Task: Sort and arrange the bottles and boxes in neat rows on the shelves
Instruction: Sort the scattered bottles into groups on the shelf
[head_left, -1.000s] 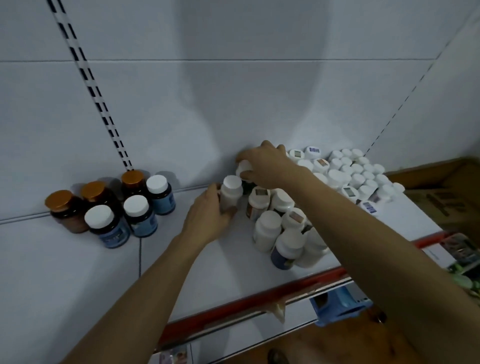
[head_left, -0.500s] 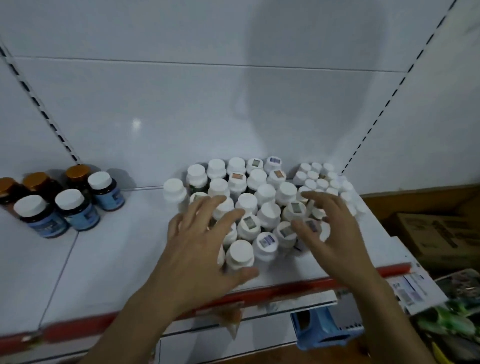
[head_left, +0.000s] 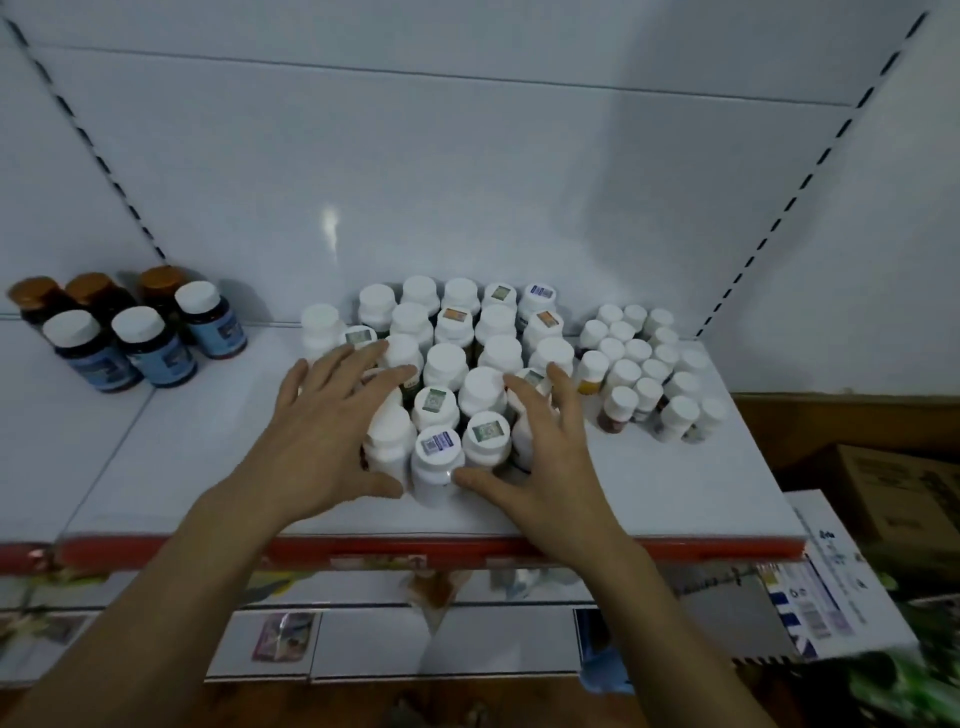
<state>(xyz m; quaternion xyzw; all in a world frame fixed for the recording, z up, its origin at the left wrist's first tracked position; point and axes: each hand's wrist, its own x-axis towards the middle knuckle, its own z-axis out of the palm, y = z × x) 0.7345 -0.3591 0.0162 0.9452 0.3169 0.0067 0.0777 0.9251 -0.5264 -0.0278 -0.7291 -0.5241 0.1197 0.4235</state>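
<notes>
- Two bare hands reach onto a white shelf (head_left: 182, 467) and bracket a packed cluster of white-capped bottles (head_left: 447, 364) that stands on the middle of the shelf, running from near the front edge to the back panel (head_left: 467, 182).
- The left hand (head_left: 322, 441) lies against the cluster's left side. Its grip is open: the fingers are spread and nearly straight over the nearest caps, and the thumb rests at the front.
- The right hand (head_left: 545, 467) lies against the cluster's right side, its grip likewise open, with the fingers spread over the caps.
- The frontmost bottle (head_left: 436, 462), with a blue-printed sticker on its cap, stands between the two thumbs.
- Several caps in the cluster carry small stickers in green, orange or blue.
- A group of smaller white-capped bottles (head_left: 639, 364) stands just to the right of the cluster, near the shelf's right end.
- Six dark bottles (head_left: 119, 332) stand well apart at the left by the back panel: three brown-capped behind, three white-capped with blue labels in front.
- A red strip (head_left: 415, 548) runs along the shelf's front edge.
- A white carton (head_left: 831, 587) and a brown cardboard box (head_left: 893, 493) sit lower right.
</notes>
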